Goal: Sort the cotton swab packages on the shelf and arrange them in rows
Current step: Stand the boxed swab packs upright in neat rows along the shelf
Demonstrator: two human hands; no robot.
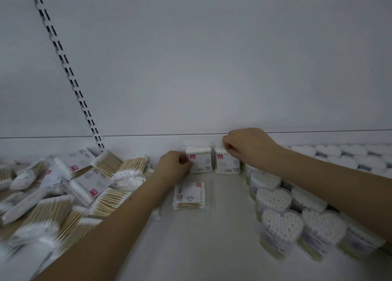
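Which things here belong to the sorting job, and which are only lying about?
Job:
- left hand on upright swab packet
- right hand on second upright packet
- flat packet
- loose packet pile

Lying about:
- heart-shaped swab tubs
- slotted shelf upright

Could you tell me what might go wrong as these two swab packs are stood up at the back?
Both standing packs, one pinched by the left hand and one by the right hand, may tip forward on release. The left forearm might drag the loose pile.
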